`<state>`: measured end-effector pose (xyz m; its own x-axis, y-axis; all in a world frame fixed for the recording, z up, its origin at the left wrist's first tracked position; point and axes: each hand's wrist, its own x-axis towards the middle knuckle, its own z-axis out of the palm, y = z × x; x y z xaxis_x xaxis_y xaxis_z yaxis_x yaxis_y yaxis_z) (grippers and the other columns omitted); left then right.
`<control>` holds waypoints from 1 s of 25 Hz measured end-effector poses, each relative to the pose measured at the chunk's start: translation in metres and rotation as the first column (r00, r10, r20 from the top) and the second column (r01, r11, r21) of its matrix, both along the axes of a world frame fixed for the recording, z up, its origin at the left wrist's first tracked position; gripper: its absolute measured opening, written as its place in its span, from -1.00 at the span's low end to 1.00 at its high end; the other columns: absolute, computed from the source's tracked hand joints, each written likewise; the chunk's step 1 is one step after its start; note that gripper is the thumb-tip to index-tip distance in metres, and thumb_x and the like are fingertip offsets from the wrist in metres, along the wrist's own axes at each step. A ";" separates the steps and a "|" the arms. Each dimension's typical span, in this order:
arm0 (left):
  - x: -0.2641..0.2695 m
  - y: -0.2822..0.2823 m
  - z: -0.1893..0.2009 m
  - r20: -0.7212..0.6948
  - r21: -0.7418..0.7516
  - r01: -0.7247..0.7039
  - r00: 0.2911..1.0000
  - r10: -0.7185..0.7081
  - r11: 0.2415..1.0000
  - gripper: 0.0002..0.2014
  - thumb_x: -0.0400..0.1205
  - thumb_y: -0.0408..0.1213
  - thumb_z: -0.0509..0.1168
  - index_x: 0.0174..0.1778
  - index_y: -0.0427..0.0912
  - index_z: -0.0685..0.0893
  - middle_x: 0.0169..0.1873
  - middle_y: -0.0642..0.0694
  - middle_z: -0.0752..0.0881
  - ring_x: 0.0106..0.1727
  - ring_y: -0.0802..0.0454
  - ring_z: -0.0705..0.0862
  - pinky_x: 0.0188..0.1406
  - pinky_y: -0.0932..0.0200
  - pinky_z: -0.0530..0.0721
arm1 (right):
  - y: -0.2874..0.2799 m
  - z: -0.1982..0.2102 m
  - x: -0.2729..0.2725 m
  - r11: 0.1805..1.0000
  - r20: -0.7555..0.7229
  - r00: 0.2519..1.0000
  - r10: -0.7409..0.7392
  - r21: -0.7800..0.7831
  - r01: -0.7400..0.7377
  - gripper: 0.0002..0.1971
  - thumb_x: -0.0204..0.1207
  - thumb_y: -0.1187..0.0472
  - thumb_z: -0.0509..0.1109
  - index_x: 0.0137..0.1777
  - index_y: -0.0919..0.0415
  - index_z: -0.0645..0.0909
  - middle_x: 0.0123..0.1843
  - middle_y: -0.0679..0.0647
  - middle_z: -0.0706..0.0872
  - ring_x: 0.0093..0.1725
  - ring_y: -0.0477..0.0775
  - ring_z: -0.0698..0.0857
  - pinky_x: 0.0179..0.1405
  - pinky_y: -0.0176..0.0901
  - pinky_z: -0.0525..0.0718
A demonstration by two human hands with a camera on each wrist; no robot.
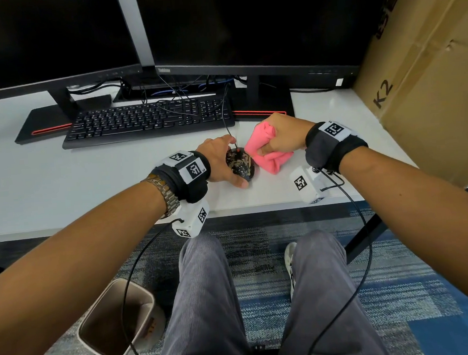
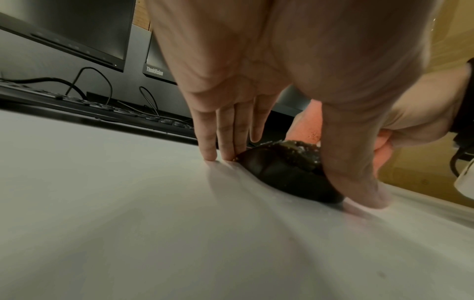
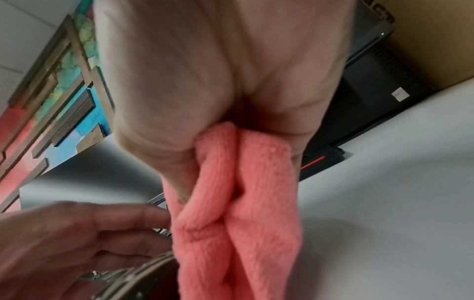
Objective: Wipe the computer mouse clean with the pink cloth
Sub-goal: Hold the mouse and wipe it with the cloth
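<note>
A black computer mouse point(image 1: 243, 164) lies on the white desk point(image 1: 89, 184), its top smeared with brown and white grime. My left hand point(image 1: 236, 162) pinches it: the fingers point(image 2: 225, 146) stand on its far side with their tips on the desk, and the thumb point(image 2: 359, 182) presses its near side. In the left wrist view the mouse point(image 2: 282, 168) sits between them. My right hand point(image 1: 273, 144) grips a bunched pink cloth point(image 1: 270, 163) in a fist. The cloth touches the mouse's right edge. In the right wrist view the cloth point(image 3: 243, 213) hangs from the palm.
A black keyboard point(image 1: 148, 122) and two dark monitors point(image 1: 244, 24) stand behind the hands. The mouse cable point(image 1: 227, 116) runs back over the keyboard. A large cardboard box point(image 1: 428, 80) stands at the right. A waste bin point(image 1: 118, 318) is on the floor below the desk edge.
</note>
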<state>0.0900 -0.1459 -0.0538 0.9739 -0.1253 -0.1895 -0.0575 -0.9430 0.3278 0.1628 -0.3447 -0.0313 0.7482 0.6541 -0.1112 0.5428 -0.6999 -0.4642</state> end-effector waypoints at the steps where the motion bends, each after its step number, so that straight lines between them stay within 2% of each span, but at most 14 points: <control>1: 0.000 0.000 0.000 0.000 0.000 -0.001 1.000 0.001 1.000 0.18 0.14 0.23 0.64 0.63 -0.11 0.25 0.46 -0.15 0.58 0.46 -0.15 0.53 0.42 -0.11 0.53 | -0.001 -0.001 0.000 1.000 -0.016 1.000 -0.006 0.016 0.006 -0.82 0.48 0.34 0.49 -0.03 0.50 0.71 0.00 0.48 0.77 -0.15 0.18 0.65 0.02 0.26 0.74; 3: 0.000 0.000 -0.001 0.000 0.000 -0.001 1.000 0.001 1.000 0.18 0.14 0.23 0.64 0.63 -0.11 0.25 0.46 -0.15 0.58 0.46 -0.14 0.53 0.42 -0.11 0.54 | -0.002 -0.003 -0.001 0.999 -0.044 0.999 -0.031 0.035 0.033 -0.77 0.46 0.30 0.52 -0.04 0.52 0.71 0.01 0.52 0.76 -0.15 0.19 0.64 0.04 0.33 0.73; 6: 0.001 0.000 -0.001 -0.001 -0.005 -0.006 1.000 0.006 1.000 0.19 0.13 0.24 0.63 0.62 -0.10 0.26 0.45 -0.14 0.58 0.46 -0.14 0.53 0.42 -0.12 0.54 | -0.005 -0.006 -0.004 0.989 -0.144 0.983 -0.115 0.080 0.128 -0.67 0.38 0.23 0.56 -0.04 0.55 0.70 -0.09 0.48 0.73 -0.14 0.18 0.64 -0.03 0.27 0.72; 9: 0.001 0.002 -0.003 0.002 -0.017 -0.014 1.000 0.014 1.000 0.19 0.10 0.25 0.63 0.61 -0.08 0.26 0.43 -0.15 0.60 0.46 -0.14 0.54 0.43 -0.14 0.54 | -0.009 -0.014 0.000 0.940 -0.212 0.939 -0.271 0.152 0.306 -0.28 0.09 -0.02 0.58 0.04 0.65 0.64 -0.21 0.26 0.62 -0.16 0.15 0.60 -0.15 0.10 0.58; 10: 0.001 0.002 -0.003 0.002 -0.017 -0.016 1.000 0.016 1.000 0.19 0.10 0.25 0.63 0.61 -0.08 0.27 0.43 -0.15 0.60 0.45 -0.14 0.54 0.43 -0.14 0.54 | -0.008 -0.015 0.001 0.930 -0.216 0.932 -0.291 0.164 0.329 -0.26 0.08 -0.02 0.58 0.07 0.65 0.64 -0.21 0.27 0.62 -0.15 0.15 0.61 -0.14 0.09 0.60; 12: 0.001 0.001 -0.002 0.002 -0.011 -0.013 1.000 0.013 1.000 0.19 0.10 0.25 0.63 0.61 -0.08 0.27 0.42 -0.15 0.60 0.45 -0.14 0.54 0.42 -0.15 0.54 | -0.003 -0.014 -0.004 0.934 -0.229 0.930 -0.288 0.147 0.326 -0.39 0.25 0.12 0.59 0.10 0.67 0.62 -0.20 0.33 0.63 -0.13 0.15 0.61 -0.09 0.10 0.65; 13: 0.001 0.001 -0.002 0.001 -0.008 -0.012 1.000 0.012 1.000 0.19 0.10 0.25 0.63 0.61 -0.08 0.26 0.42 -0.15 0.60 0.45 -0.14 0.55 0.42 -0.15 0.54 | -0.001 -0.013 -0.005 0.937 -0.223 0.932 -0.284 0.144 0.320 -0.40 0.30 0.17 0.59 0.13 0.70 0.58 -0.19 0.27 0.59 -0.12 0.14 0.57 -0.08 0.06 0.62; 15: 0.002 0.001 -0.002 0.000 -0.005 -0.011 1.000 0.011 1.000 0.20 0.10 0.25 0.63 0.61 -0.08 0.26 0.42 -0.16 0.61 0.44 -0.14 0.55 0.41 -0.16 0.55 | 0.002 -0.012 -0.007 0.936 -0.226 0.932 -0.282 0.148 0.319 -0.26 0.20 0.09 0.60 0.14 0.74 0.52 -0.17 0.16 0.52 -0.13 0.09 0.52 -0.09 0.00 0.55; 16: 0.002 0.000 -0.002 0.001 -0.004 -0.011 1.000 0.011 1.000 0.20 0.10 0.25 0.63 0.61 -0.08 0.26 0.42 -0.16 0.61 0.44 -0.15 0.55 0.41 -0.16 0.55 | 0.001 -0.012 -0.008 0.936 -0.231 0.933 -0.277 0.157 0.317 -0.17 0.09 0.00 0.59 0.13 0.74 0.52 -0.20 0.22 0.53 -0.14 0.09 0.52 -0.10 0.00 0.55; 17: 0.002 0.001 -0.002 0.003 -0.001 -0.012 1.000 0.012 1.000 0.20 0.09 0.26 0.63 0.61 -0.07 0.26 0.41 -0.16 0.61 0.43 -0.15 0.56 0.41 -0.16 0.55 | 0.000 -0.014 -0.007 0.937 -0.228 0.936 -0.268 0.166 0.309 -0.11 0.01 -0.07 0.57 0.11 0.74 0.52 -0.22 0.38 0.57 -0.15 0.10 0.53 -0.11 0.01 0.56; 18: 0.003 0.001 -0.002 0.004 0.003 -0.011 1.000 0.011 1.000 0.20 0.09 0.26 0.63 0.61 -0.07 0.26 0.41 -0.16 0.62 0.43 -0.15 0.56 0.41 -0.16 0.55 | -0.001 -0.016 -0.007 0.938 -0.225 0.939 -0.259 0.173 0.300 -0.09 -0.01 -0.10 0.57 0.09 0.73 0.53 -0.16 0.58 0.59 -0.15 0.11 0.54 -0.11 0.04 0.57; 19: 0.003 0.000 -0.002 0.005 0.006 -0.012 1.000 0.012 1.000 0.20 0.08 0.27 0.63 0.61 -0.07 0.26 0.41 -0.15 0.62 0.42 -0.15 0.56 0.40 -0.15 0.55 | -0.002 -0.017 -0.007 0.940 -0.227 0.941 -0.249 0.176 0.292 -0.10 -0.01 -0.11 0.58 0.08 0.73 0.54 -0.06 0.68 0.59 -0.16 0.12 0.54 -0.11 0.06 0.58; 22: 0.003 0.000 -0.002 0.004 0.010 -0.010 1.000 0.010 1.000 0.21 0.09 0.27 0.63 0.61 -0.08 0.25 0.41 -0.15 0.61 0.41 -0.15 0.57 0.39 -0.15 0.56 | -0.006 -0.017 -0.008 0.941 -0.224 0.945 -0.239 0.185 0.282 -0.07 -0.05 -0.15 0.60 0.08 0.70 0.58 -0.04 0.67 0.64 -0.16 0.16 0.59 -0.07 0.23 0.71; 25: 0.002 0.000 -0.002 0.006 0.011 -0.013 1.000 0.013 1.000 0.21 0.09 0.27 0.63 0.61 -0.07 0.25 0.41 -0.15 0.61 0.42 -0.15 0.57 0.39 -0.15 0.56 | -0.008 -0.015 -0.011 0.943 -0.231 0.945 -0.231 0.187 0.277 -0.05 -0.10 -0.18 0.61 0.11 0.65 0.62 0.13 0.66 0.65 -0.12 0.27 0.69 0.10 0.41 0.74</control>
